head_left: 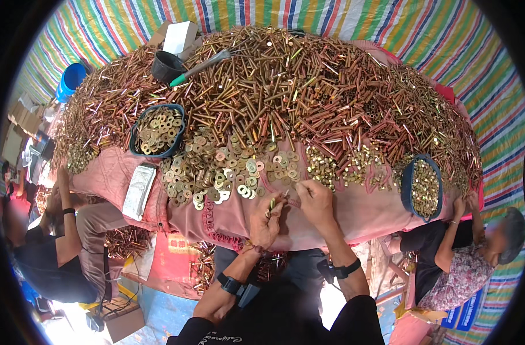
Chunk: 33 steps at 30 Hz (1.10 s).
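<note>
My left hand is closed round a small brassy rod-like piece, its end showing between the fingers. Close beside it, my right hand is pinched, and whatever lies in its fingertips is too small to make out. Both are above the pink cloth at the table's near side. Just beyond the left hand lie loose flat washers; small brassy nuts are scattered beyond the right. A large heap of copper-coloured metal rods rises behind them.
A blue basket of washers stands left, a blue basket of nuts right. A green-handled tool and black pot rest on the heap. A white packet lies left. People work at both ends.
</note>
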Available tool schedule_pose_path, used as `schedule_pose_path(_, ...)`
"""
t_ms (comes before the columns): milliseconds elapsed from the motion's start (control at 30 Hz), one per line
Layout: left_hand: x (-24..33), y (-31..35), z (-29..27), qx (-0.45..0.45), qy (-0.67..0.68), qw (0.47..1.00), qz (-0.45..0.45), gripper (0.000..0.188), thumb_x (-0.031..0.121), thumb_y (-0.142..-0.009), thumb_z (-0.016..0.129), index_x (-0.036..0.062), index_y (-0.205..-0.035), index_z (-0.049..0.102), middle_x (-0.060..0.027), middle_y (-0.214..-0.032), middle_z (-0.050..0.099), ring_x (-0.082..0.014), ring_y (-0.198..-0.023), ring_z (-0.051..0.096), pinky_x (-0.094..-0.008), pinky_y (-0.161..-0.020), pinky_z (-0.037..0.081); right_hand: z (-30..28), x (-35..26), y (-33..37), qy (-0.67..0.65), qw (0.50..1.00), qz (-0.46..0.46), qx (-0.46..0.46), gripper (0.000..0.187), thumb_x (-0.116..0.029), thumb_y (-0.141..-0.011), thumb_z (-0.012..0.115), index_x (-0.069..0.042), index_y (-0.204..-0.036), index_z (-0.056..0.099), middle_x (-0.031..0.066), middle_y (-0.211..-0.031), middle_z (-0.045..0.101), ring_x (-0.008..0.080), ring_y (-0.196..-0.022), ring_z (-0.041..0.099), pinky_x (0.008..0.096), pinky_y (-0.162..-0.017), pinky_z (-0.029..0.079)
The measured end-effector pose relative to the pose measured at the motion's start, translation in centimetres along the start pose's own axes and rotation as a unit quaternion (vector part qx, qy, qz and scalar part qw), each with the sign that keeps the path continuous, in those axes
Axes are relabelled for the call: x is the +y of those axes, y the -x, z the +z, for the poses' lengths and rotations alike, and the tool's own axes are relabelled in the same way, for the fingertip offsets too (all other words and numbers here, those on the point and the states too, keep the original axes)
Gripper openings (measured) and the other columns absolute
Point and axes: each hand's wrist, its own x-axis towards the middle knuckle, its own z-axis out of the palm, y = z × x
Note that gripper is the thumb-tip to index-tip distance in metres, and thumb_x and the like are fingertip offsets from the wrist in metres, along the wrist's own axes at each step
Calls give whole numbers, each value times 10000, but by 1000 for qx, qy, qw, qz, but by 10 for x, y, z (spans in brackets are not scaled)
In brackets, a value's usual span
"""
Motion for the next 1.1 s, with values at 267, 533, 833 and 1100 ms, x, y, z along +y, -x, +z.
schedule_pose_path(267, -7, -1, -7, -15, -122, 980, 154, 341, 6, -982, 610, 1, -1314, 688, -190, -1263, 738, -366, -1147, 716, -413, -989, 564, -19, -47, 18, -284, 916, 207, -196, 303, -259, -1044, 701, 32, -967, 739, 28, -739, 702, 59, -528, 586, 252, -473, 451)
schedule_pose_path(533, -3, 13, -7, 14, -147, 980, 134, 397, 57, -1048, 575, 32, -1440, 631, -185, -1260, 746, -312, -1093, 756, -390, -963, 599, -13, -38, 21, -83, 992, 72, -58, 240, -240, -1008, 740, -16, -1092, 749, 85, -869, 749, 148, -704, 665, 325, -629, 538)
schedule_pose_path(833, -4, 11, -1, 34, -94, 986, 135, 646, 21, -1061, 584, 83, -1664, 360, -174, -1196, 767, -279, -1078, 765, -368, -925, 614, -81, 44, -28, 296, 955, -28, 15, 264, -47, -940, 662, -89, -1183, 758, 245, -992, 664, 439, -869, 673, 503, -766, 526)
schedule_pose_path(1100, -8, 14, 0, 38, -77, 990, 108, 433, -31, -1008, 669, 42, -1433, 634, -161, -1155, 776, -284, -1031, 767, -372, -907, 606, -83, 29, -35, 82, 986, -87, 118, 189, -86, -973, 741, -35, -1150, 704, 116, -1077, 699, 233, -734, 657, 371, -678, 532)
